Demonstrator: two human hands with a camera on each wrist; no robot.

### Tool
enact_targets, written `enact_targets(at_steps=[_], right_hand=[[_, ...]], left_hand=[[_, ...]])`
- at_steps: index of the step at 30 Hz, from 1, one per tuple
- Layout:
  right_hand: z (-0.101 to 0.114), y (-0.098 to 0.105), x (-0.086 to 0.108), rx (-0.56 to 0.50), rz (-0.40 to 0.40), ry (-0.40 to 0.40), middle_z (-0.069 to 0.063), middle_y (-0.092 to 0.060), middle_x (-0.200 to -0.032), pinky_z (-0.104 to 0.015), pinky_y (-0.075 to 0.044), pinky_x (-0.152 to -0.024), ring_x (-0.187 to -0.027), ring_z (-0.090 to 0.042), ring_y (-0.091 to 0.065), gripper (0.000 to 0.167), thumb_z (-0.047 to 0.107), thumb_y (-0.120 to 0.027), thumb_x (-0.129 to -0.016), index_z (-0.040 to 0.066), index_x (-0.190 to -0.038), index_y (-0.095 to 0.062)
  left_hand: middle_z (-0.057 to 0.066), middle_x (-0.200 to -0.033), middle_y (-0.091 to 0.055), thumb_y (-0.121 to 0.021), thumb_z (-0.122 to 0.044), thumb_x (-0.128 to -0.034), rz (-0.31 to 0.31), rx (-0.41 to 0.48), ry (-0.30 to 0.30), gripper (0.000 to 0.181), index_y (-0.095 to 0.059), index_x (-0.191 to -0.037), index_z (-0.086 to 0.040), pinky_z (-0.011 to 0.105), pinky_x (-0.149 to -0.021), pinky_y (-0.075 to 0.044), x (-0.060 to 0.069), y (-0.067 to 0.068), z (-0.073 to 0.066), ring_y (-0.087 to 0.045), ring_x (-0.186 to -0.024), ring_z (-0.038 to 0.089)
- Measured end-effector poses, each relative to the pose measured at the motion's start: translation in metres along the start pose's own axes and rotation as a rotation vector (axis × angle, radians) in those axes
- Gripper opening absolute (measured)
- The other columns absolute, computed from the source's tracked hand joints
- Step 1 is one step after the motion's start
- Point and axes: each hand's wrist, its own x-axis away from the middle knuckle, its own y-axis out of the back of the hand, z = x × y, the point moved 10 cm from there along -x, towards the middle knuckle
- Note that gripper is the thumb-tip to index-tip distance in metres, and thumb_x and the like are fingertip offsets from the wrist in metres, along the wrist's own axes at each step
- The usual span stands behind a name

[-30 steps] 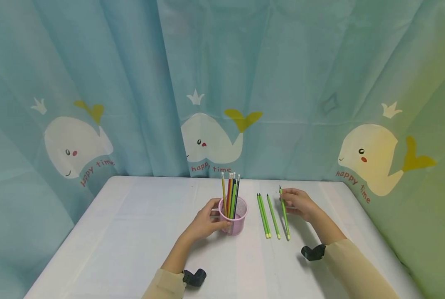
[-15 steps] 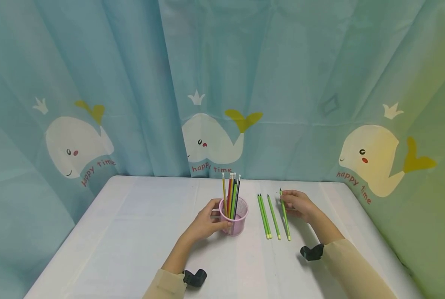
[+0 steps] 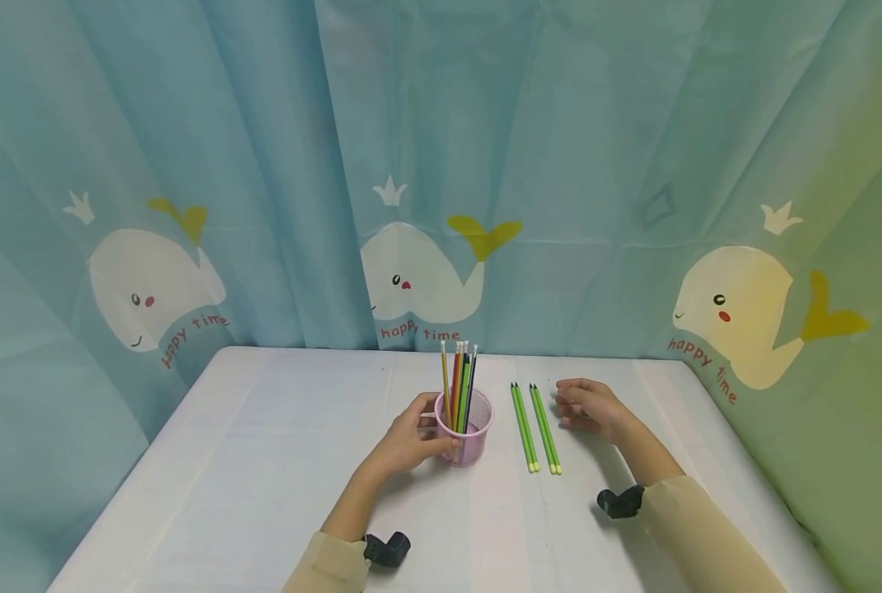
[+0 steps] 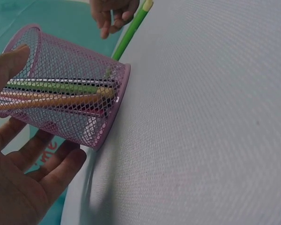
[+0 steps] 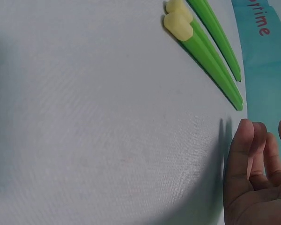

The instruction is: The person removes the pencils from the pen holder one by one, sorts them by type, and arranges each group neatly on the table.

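Observation:
A pink mesh cup (image 3: 473,449) with several pencils (image 3: 461,391) in it stands upright on the table. My left hand (image 3: 403,441) holds the cup from its left side, thumb in front and fingers behind; the left wrist view shows the thumb on the mesh (image 4: 70,61). To the right of the cup lie two pairs of green pencils, a left pair (image 3: 525,428) and a right pair (image 3: 546,428), tips toward the back. Just right of the right pair is my right hand (image 3: 592,408), fingers relaxed and slightly bent, nothing in them; the right wrist view shows this hand (image 5: 257,187) too.
A white table (image 3: 263,461) fills the lower view. Behind it hangs a blue-green curtain (image 3: 596,288) with printed whales. Each wrist wears a small black device, one at the left (image 3: 386,550) and one at the right (image 3: 620,501).
The rightmost green pencil has moved left, beside the single one, and my right hand has let go of it. My left hand and the cup have stayed in place.

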Motion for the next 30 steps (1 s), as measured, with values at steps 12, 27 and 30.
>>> enact_targets(at_steps=[12,27,30], right_hand=[[0.017,-0.016,0.005,-0.006,0.008,0.007,-0.017,-0.060,-0.127,-0.029,-0.061,-0.078,-0.094,-0.017,-0.061,0.048,0.023,-0.057,-0.101,0.000,-0.142,-0.046],[0.083,-0.080,0.031,0.012,0.170,0.204,-0.013,-0.063,-0.115,-0.037,-0.060,-0.086,-0.102,-0.026,-0.063,0.041,0.020,-0.065,-0.096,0.002,-0.131,-0.054],[0.097,-0.095,0.038,0.010,0.201,0.264,-0.009,-0.063,-0.110,-0.035,-0.060,-0.083,-0.099,-0.025,-0.062,0.042,0.019,-0.066,-0.095,0.002,-0.131,-0.055]], left_hand=[[0.015,-0.140,-0.052,-0.082,-0.017,-0.0819,-0.004,-0.009,0.000,0.072,-0.043,-0.142,-0.010,0.048,-0.103,-0.051,-0.002,0.001,0.006,-0.057,-0.124,0.037],[0.016,-0.139,-0.053,-0.083,-0.018,-0.0818,-0.001,-0.017,0.000,0.072,-0.043,-0.142,-0.010,0.048,-0.103,-0.051,-0.003,0.001,0.005,-0.057,-0.123,0.037],[0.016,-0.140,-0.053,-0.083,-0.018,-0.0820,0.001,-0.018,0.001,0.072,-0.043,-0.142,-0.010,0.048,-0.103,-0.051,-0.003,0.001,0.006,-0.057,-0.123,0.037]])
